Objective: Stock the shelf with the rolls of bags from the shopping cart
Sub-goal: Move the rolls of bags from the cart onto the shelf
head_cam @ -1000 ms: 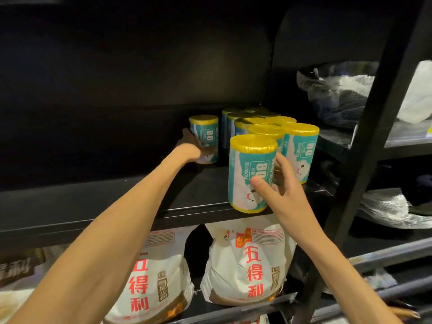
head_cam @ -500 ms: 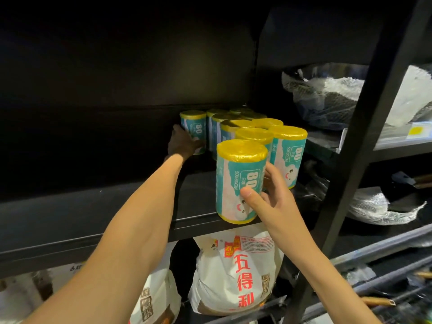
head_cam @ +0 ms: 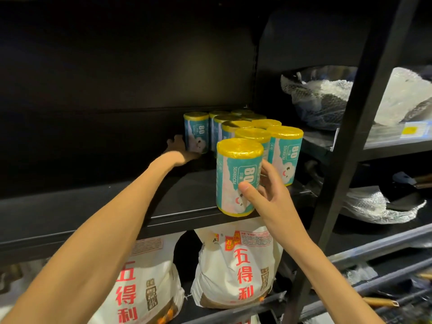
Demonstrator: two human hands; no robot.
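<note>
Reaching deeper than a second ago, the left hand (head_cam: 181, 148) has pushed its roll (head_cam: 196, 132) back along the shelf (head_cam: 105, 206), so that it now stands upright just beside the back rows of the cluster (head_cam: 245, 123). Its fingers lie round the roll's lower left side in shadow — a loose hold, it seems, though how tightly they curl I cannot tell.

Toward the middle, the front roll (head_cam: 238, 177) stands upright at the shelf's front lip, its long axis vertical, its yellow top level. The right hand (head_cam: 268, 197) grips it from the right: thumb on the printed face, fingers wrapped behind. This roll has hardly shifted between the frames; the hand has stayed clamped on it.

What the coming move likely turns on is the gap behind — the front roll sits forward and a little left of its nearest neighbour in the cluster, so it wants a short push back to close up. The right hand is the nearer one for that.

Below the shelf sit white sacks (head_cam: 236, 265) with red lettering.
</note>
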